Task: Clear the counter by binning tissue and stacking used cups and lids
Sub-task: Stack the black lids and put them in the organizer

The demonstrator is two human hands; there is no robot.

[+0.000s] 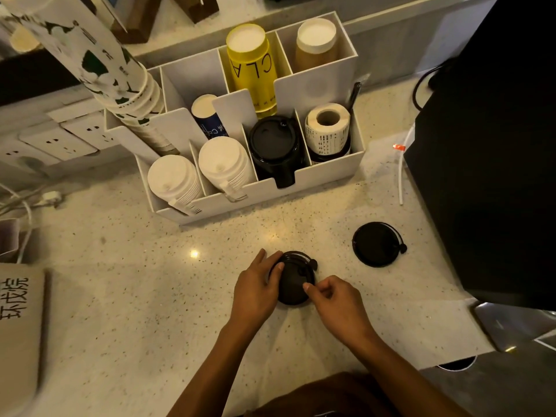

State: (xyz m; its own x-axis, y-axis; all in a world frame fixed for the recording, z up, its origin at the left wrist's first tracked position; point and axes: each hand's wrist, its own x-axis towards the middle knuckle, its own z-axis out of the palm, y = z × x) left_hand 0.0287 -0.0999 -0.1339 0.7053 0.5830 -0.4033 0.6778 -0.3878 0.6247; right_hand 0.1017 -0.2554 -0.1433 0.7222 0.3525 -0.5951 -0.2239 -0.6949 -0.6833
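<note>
A black plastic lid (293, 281) lies on the speckled counter (150, 281) in front of me. My left hand (255, 290) grips its left edge, thumb on the rim. My right hand (337, 302) pinches its right edge with fingertips. A second black lid (377, 244) lies flat on the counter to the right, apart from both hands. Behind them stands a white divided organizer (328, 176) with stacks of white lids (174, 182), a stack of black lids (275, 145), and stacked cups: yellow (252, 64), brown (316, 43), blue (207, 115) and patterned (99, 58).
A roll of labels (328, 127) sits in the organizer's right slot. A large black machine (493, 145) blocks the right side. Wall sockets (60, 139) and cables lie at the left. A board with printed characters (18, 320) sits at the near left. A round hole (457, 364) opens at the counter's near right.
</note>
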